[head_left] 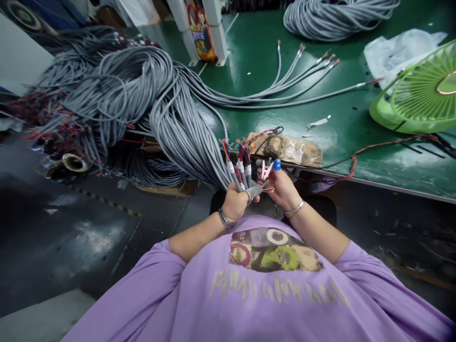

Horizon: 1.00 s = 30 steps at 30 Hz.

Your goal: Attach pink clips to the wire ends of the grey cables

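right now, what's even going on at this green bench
A person's left hand holds a bunch of cable ends, coloured wires poking out of them. The right hand, close beside it, holds a small pink tool, too small to identify. The held grey cables run back to a big heap at the left. More cables lie spread across the bench.

One head view, forward and down (purple shirt [278,318] close below) toward the hands [284,188].
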Each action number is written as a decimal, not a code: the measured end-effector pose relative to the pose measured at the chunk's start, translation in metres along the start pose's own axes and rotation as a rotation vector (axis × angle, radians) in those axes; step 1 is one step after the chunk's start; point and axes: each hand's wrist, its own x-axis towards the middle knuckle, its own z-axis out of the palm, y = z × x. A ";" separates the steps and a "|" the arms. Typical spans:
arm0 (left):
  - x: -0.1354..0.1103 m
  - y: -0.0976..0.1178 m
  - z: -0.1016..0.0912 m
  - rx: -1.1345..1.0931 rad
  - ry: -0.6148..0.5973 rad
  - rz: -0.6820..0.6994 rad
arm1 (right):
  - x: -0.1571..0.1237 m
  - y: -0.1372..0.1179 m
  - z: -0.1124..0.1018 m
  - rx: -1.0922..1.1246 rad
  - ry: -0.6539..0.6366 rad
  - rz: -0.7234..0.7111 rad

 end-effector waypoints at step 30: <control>-0.010 -0.006 -0.014 0.110 -0.063 0.036 | -0.021 -0.003 -0.027 -0.122 -0.341 0.201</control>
